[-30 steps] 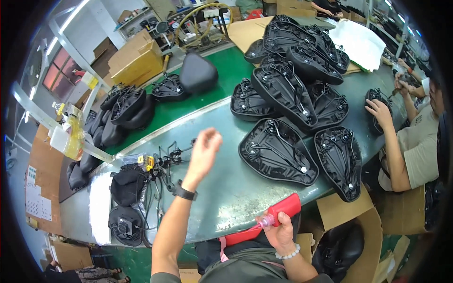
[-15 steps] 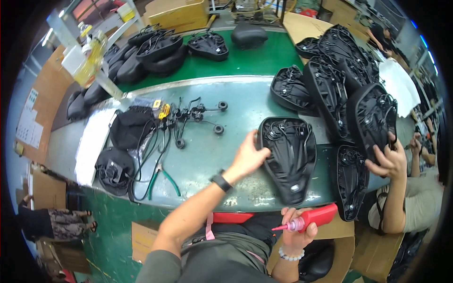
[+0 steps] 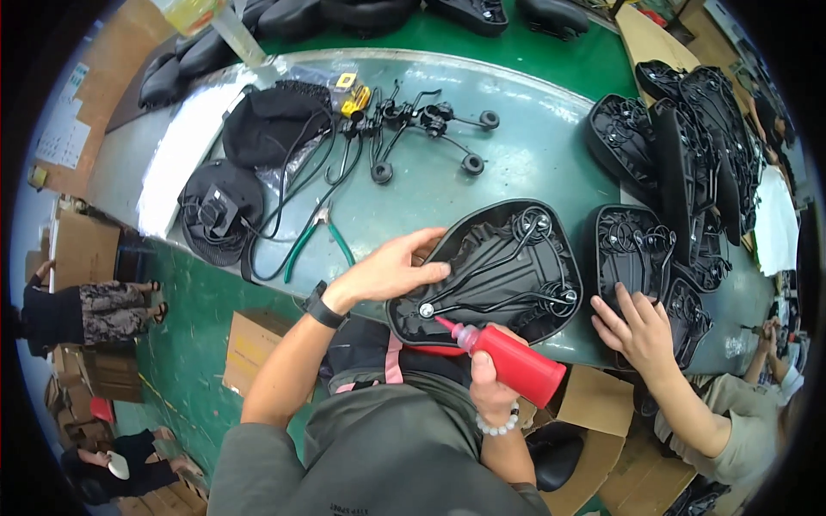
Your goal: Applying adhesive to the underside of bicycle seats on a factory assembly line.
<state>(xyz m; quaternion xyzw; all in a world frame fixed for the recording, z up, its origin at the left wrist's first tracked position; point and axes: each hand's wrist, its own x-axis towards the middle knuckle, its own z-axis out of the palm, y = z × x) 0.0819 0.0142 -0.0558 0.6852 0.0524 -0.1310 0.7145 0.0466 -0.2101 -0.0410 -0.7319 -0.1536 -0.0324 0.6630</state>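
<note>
A black bicycle saddle point(image 3: 508, 284) lies upside down before me, its metal rails and springs showing. My left hand point(image 3: 397, 268) grips its left edge, thumb over the rim and fingers partly hidden behind it. A red squeeze bottle point(image 3: 527, 370) is closed in my right hand point(image 3: 494, 387) at the saddle's near edge. The bottle's thin pink nozzle point(image 3: 446, 323) points left, its tip close beside the silver bolt point(image 3: 426, 310) at the saddle's narrow end. Whether the tip touches anything, I cannot tell.
Green-handled pliers point(image 3: 318, 241), black wheeled metal parts point(image 3: 422, 120) and a black cap point(image 3: 275, 125) lie left on the table. At right, a co-worker's hand point(image 3: 637, 331) touches another upturned saddle point(image 3: 632, 249), near a stack of several saddles point(image 3: 705, 155). Below stands an open carton point(image 3: 594, 400).
The saddle has turned so its narrow end points left toward me. The bottle's nozzle has come up to that end. The co-worker's hand has moved onto a different saddle. My view has shifted.
</note>
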